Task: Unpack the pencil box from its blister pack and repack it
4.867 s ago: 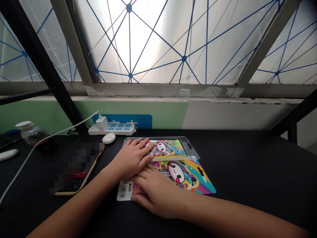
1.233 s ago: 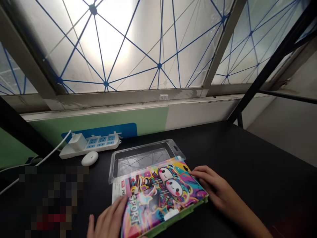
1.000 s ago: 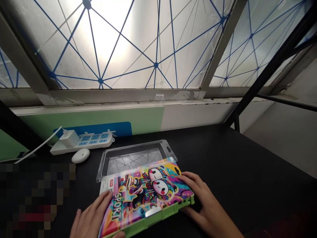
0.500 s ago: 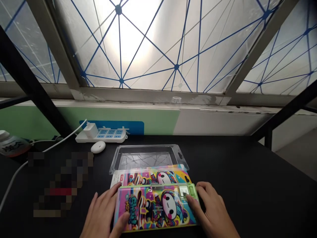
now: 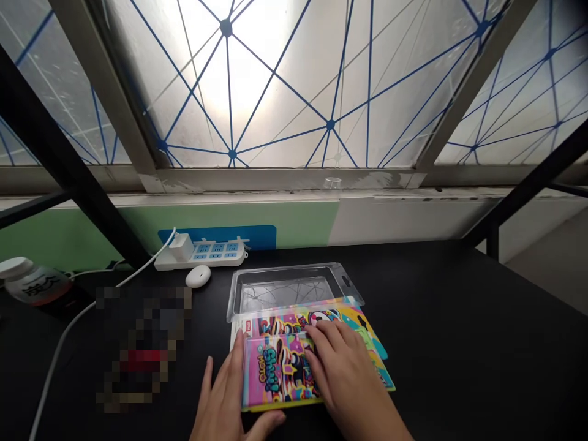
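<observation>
A flat pencil case (image 5: pixel 275 376) with a colourful cartoon print and yellow-green edges lies on the black desk. Along its left edge rests my left hand (image 5: pixel 229 392), fingers stretched and the thumb apart below the front edge. My right hand (image 5: pixel 344 361) lies over the case's right half, fingers bent and tips at its middle, hiding the cartoon face. Whether a flap is lifted there cannot be made out. Under and behind the case is a matching printed backing card (image 5: pixel 367 334). A clear plastic blister shell (image 5: pixel 285 291) overlaps the card's far edge.
A white power strip (image 5: pixel 202 254) with a plugged-in adapter stands by the wall. Near it sits a white oval case (image 5: pixel 198 276). A white cable (image 5: pixel 68 331) crosses the desk's left side, near a bottle (image 5: pixel 34 282). A blurred-out patch lies left of my hands.
My right hand has moved from the pencil case's right end leftward onto its middle. The case, card and shell appear further right in view; my left hand stays at the left edge.
</observation>
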{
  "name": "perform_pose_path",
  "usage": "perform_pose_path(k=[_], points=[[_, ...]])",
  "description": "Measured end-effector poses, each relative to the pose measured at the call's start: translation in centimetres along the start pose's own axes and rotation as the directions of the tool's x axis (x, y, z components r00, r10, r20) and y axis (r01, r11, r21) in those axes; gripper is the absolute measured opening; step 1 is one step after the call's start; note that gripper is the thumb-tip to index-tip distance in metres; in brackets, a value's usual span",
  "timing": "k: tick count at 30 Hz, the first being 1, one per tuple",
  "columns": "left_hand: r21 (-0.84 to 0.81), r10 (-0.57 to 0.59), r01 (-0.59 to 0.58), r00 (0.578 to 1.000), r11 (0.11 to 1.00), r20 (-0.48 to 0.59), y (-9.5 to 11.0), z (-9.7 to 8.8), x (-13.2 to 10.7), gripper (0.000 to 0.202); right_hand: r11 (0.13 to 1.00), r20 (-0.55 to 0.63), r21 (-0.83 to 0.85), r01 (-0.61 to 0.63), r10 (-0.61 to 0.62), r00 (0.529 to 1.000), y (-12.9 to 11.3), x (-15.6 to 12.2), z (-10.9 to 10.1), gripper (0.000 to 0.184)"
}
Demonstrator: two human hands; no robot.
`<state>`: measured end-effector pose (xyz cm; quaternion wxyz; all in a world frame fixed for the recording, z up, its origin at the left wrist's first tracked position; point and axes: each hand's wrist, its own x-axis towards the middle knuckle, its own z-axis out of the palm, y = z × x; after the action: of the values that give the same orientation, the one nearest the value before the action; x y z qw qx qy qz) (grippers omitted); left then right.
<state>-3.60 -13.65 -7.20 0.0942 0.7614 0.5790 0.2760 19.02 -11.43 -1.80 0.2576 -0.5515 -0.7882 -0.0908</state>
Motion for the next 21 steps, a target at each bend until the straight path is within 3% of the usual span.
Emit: perform_pose_path(k=[9,15,21], points=[[-0.012,0.007,-0.007,1.0,1.0,0.006,-0.2,-0.5,0.1,0.102,0.999,0.049,-0.023,-0.028,0.029,0.998,-1.2,0.9,1.0,0.017],[-0.018,-0.012,0.014,0.996,1.0,0.09,0.0,-1.6,0.9,0.097,0.996,-0.076,0.008,-0.085,0.086,0.993,-1.7,0.9,1.1,0.016],[-0.079,-0.07,0.076,0.995,0.994,0.073,0.2,-1.9,1.0,0.079,0.997,-0.207,0.078,-0.005,0.022,0.978,-1.6,2.0,-0.4,0.011]])
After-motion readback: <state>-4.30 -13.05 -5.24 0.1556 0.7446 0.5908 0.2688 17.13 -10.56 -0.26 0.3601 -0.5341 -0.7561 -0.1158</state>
